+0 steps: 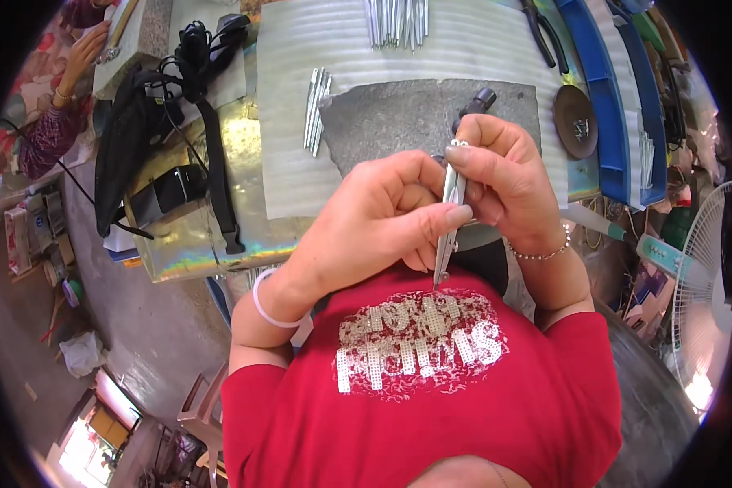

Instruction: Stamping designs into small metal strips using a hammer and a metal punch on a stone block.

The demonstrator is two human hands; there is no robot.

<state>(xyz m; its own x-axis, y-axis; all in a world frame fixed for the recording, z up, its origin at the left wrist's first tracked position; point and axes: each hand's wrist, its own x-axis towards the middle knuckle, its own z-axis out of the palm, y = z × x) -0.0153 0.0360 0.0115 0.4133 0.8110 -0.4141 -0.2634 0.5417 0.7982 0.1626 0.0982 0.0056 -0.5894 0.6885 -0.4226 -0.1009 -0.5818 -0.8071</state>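
Both my hands meet over the near edge of a grey stone slab (pixel 431 98). My left hand (pixel 382 215) is closed round a slim silver metal piece (pixel 451 203), its thumb pressed along the side. This piece has jointed-looking parts and a narrow lower end that points toward my red shirt. At its upper end, my right hand (pixel 500 175) pinches with thumb and forefinger; small whitish round bits show between those fingertips. Just beyond the right hand, a black cylindrical thing (pixel 480 102) rests on the slab, partly hidden by the fingers.
Silver metal strips lie in a smaller bundle (pixel 317 110) and a larger one (pixel 397 20) on white foam sheeting (pixel 289 175). Right: a brown dish (pixel 568 142) with small metal bits, black-handled pliers (pixel 545 37), blue tray (pixel 614 154), fan (pixel 695 268). Left: black bag (pixel 130 138), another person's hand (pixel 85 57).
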